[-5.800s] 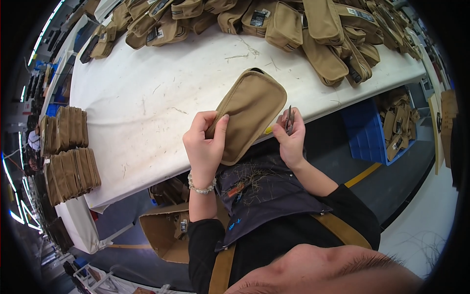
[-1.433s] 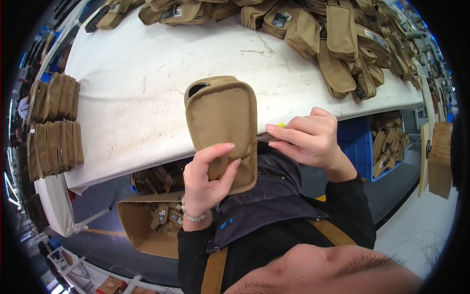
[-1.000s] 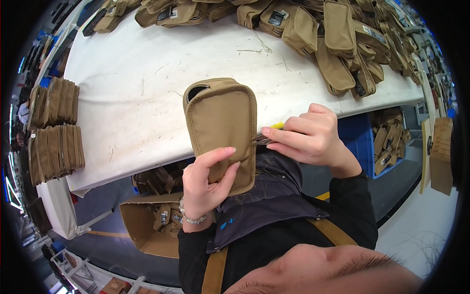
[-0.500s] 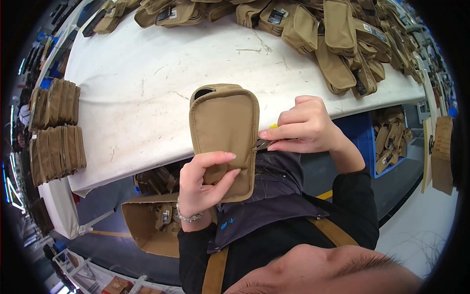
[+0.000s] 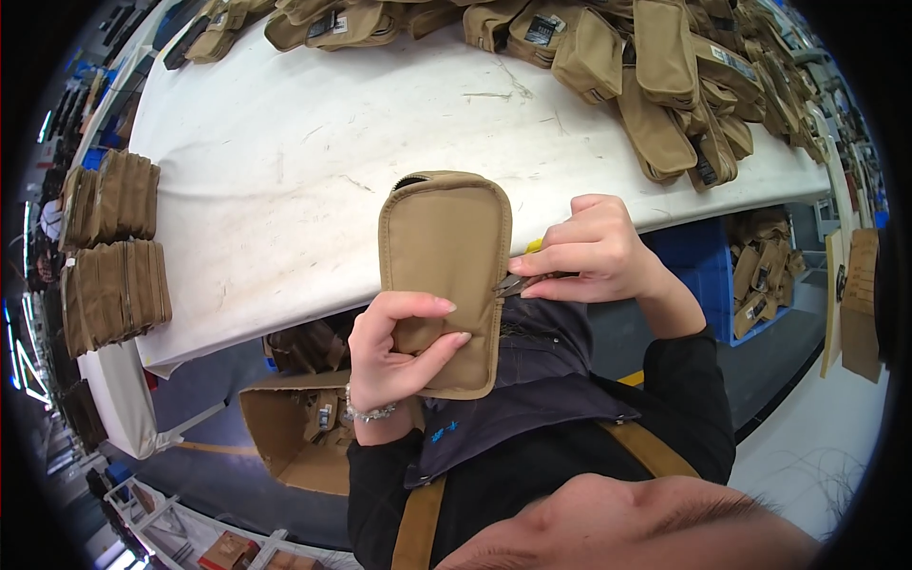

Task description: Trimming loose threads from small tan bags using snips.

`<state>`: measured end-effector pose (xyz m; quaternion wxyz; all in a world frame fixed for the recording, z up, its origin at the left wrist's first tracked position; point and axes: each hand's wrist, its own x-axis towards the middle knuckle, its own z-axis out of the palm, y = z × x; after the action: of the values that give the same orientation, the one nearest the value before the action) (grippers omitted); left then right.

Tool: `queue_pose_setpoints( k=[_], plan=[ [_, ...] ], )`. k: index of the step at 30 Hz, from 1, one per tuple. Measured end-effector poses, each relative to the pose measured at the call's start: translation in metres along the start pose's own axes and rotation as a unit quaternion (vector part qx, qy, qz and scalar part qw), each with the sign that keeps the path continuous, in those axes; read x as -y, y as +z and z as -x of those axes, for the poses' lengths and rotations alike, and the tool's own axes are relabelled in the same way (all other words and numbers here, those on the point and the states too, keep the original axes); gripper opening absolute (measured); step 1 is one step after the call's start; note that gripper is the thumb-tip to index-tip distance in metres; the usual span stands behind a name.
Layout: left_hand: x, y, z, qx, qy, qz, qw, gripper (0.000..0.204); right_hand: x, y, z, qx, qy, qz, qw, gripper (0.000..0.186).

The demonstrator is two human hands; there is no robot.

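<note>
My left hand (image 5: 389, 361) grips the lower part of a tan fabric pouch (image 5: 442, 237), held upright in front of the table edge, thumb and forefinger on its front panel. A little of a dark zipper shows at its top left. My right hand (image 5: 589, 256) is closed around small metal snips (image 5: 511, 285), whose tips touch the stitched right edge of the pouch. A yellow piece peeks out behind my right fingers. A dark apron (image 5: 503, 408) with some loose threads on it lies below the pouch.
The white-covered table (image 5: 247, 209) carries a pile of tan pouches (image 5: 589, 57) along the back and two stacks (image 5: 114, 294) at the left. Below are a blue bin (image 5: 703, 275) of tan pieces at right and a cardboard box (image 5: 275, 446) at lower left. Thread scraps lie on the cloth.
Over the last second the pouch has shifted slightly right and down, showing less zipper opening. Compared with 5.8 seconds ago, it is more upright and the snips are at its right seam.
</note>
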<state>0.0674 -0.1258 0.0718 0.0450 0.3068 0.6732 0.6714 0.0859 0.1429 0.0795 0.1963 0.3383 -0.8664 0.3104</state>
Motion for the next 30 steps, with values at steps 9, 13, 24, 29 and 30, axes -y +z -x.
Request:
queue_pose_setpoints(
  k=[9, 13, 24, 29, 30],
  plan=[
    [0.01, 0.002, 0.004, -0.027, -0.023, 0.088, 0.995, 0.039, -0.001, 0.008, 0.003, -0.012, -0.009, -0.033, 0.999, 0.026],
    [0.01, 0.004, 0.004, -0.032, -0.022, 0.108, 0.993, 0.039, -0.001, 0.008, 0.002, -0.013, -0.001, -0.04, 0.999, 0.019],
    [0.019, 0.007, 0.005, -0.056, 0.003, 0.172, 0.984, 0.04, 0.0, 0.017, 0.006, -0.047, -0.009, -0.071, 0.996, 0.025],
    [0.023, 0.009, 0.003, -0.054, 0.016, 0.209, 0.976, 0.04, -0.002, 0.02, 0.005, -0.06, -0.011, -0.092, 0.994, 0.023],
    [0.023, 0.009, 0.003, -0.054, 0.018, 0.22, 0.974, 0.041, -0.002, 0.021, 0.005, -0.06, -0.012, -0.093, 0.994, 0.023]
  ],
)
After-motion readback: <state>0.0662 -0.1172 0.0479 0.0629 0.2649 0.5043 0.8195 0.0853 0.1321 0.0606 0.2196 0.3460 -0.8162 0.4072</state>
